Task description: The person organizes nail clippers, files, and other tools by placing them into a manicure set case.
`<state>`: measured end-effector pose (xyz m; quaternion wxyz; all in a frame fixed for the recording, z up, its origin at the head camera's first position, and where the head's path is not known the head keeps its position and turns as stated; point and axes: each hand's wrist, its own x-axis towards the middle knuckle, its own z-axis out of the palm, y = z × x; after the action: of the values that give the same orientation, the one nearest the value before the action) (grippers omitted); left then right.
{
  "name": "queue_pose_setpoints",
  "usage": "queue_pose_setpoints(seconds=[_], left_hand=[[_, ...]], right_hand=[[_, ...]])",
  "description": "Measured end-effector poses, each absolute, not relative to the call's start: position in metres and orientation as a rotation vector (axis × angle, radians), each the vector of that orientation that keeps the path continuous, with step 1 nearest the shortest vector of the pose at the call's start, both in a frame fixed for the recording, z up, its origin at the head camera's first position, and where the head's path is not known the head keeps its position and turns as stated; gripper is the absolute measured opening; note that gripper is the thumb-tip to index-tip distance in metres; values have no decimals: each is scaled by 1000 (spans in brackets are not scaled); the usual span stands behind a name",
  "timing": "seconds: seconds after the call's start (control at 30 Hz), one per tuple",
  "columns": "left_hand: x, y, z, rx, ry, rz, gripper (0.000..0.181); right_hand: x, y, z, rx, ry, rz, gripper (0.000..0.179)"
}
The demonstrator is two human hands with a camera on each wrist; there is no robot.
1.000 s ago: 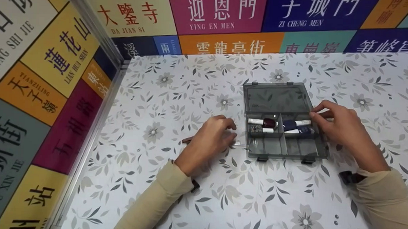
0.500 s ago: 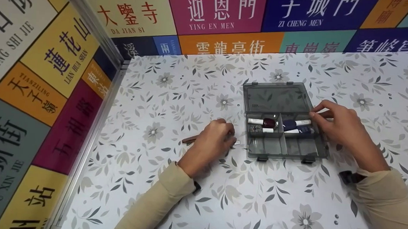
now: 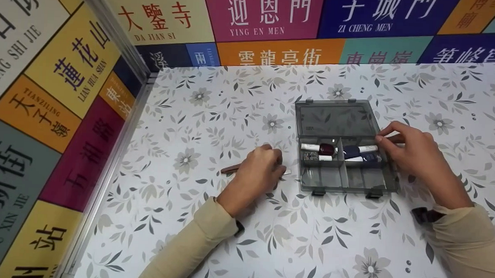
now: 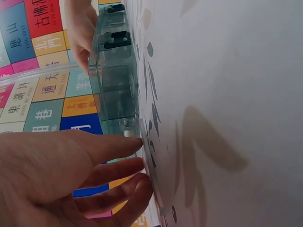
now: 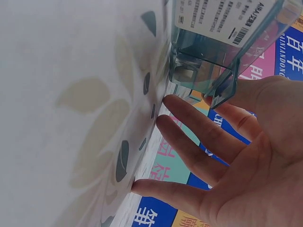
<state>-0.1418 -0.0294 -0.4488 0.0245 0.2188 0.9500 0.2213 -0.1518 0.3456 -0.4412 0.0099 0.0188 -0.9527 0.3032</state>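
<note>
A grey see-through plastic box (image 3: 320, 179) lies open on the patterned table, its lid (image 3: 334, 117) folded back away from me. Nail polish bottles (image 3: 327, 149) fill its two far compartments, dark red and glittery on the left, dark blue (image 3: 352, 151) on the right. To the left, my left hand (image 3: 256, 168) has its thumb and fingertips at a slim brown tool (image 3: 230, 169) with a pale end, flat on the table. The palm hides the tool's middle. My right hand (image 3: 413, 155) pinches the box's right edge near the hinge with thumb and forefinger; its other fingertips (image 5: 165, 120) rest at the tabletop.
Two latches (image 3: 319, 193) stick out from the box's near edge. A label (image 5: 222, 19) shows on the box in the right wrist view. Panels with large characters (image 3: 272, 16) stand behind the table, and more (image 3: 73, 71) line its left side.
My left hand has lowered slightly toward me and its fingers have drawn in at the slim brown tool. The right hand and the box have stayed put.
</note>
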Motion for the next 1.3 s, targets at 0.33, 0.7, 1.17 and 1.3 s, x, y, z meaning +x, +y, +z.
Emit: queue_pose_setpoints(seconds=[0.33,0.7,1.17,1.3], left_hand=[[-141,-28,-449,680,2930,658,14],[-142,-26,-451,705,2961,657,12],[-146,-28,-454,858,2940,737,9],[-148,-29,-454,868,2939,748,9]], right_hand=[[-152,345,-441,62,-2973,932,28],[-153,345,-441,53,-2983,947,29],[-150,346,-443,57,-2961,932,28],[-151,346,-441,58,-2968,939,29]])
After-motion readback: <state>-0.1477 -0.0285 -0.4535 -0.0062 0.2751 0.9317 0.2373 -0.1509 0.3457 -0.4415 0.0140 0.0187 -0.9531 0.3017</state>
